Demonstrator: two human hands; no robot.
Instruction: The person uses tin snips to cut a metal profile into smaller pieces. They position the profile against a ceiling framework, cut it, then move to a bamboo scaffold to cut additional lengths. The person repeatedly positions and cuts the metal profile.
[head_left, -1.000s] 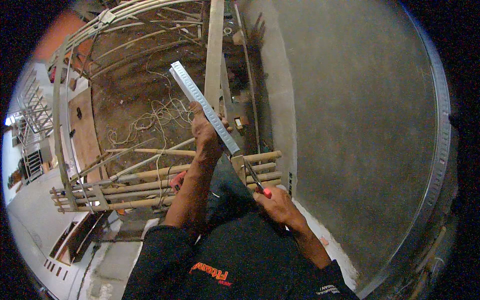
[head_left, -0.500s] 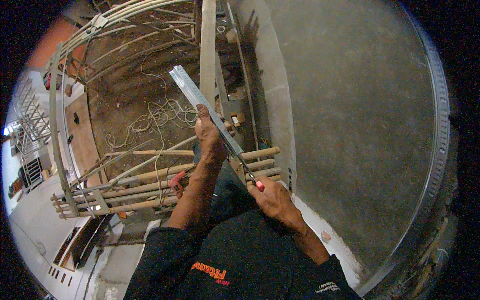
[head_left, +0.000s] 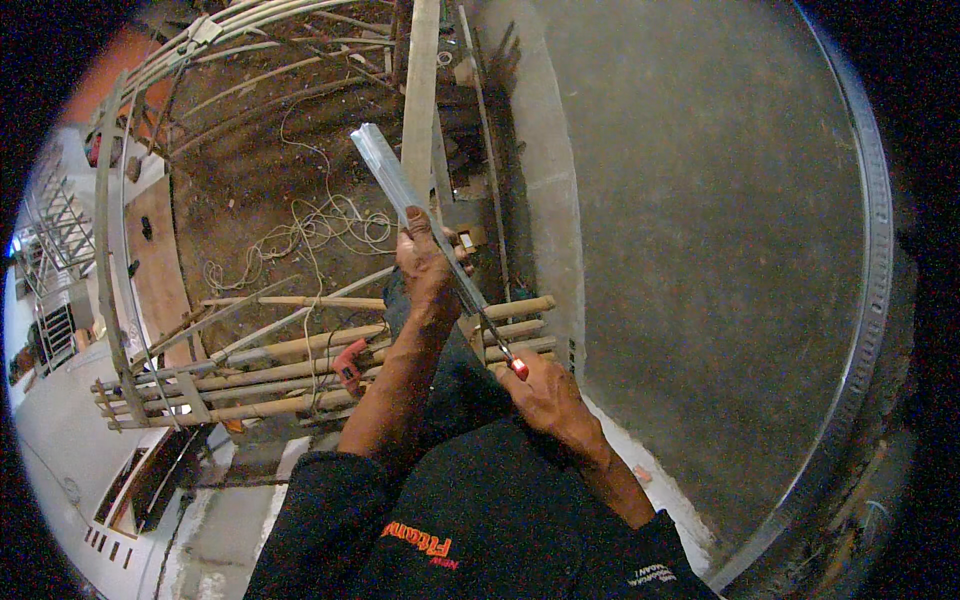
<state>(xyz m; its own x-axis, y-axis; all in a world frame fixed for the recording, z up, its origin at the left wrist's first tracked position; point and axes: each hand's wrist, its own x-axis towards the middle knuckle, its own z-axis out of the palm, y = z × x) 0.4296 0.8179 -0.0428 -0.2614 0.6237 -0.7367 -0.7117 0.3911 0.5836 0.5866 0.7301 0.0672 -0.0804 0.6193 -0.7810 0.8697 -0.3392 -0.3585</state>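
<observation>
left hand (head_left: 425, 268) clasps metal channel (head_left: 383, 165) mid-length — likely steadying it — right hand (head_left: 552, 402) clenches red-handled tool (head_left: 519, 369) at channel's lower end.

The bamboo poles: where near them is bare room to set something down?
Left of the bamboo poles and dark opening, the pale surface looks mostly bare. Brown ground between cable and board looks fairly open. Crowded: the poles around a red tool, and where the left hand grips a metal channel and the right hand a red-handled tool.
</observation>
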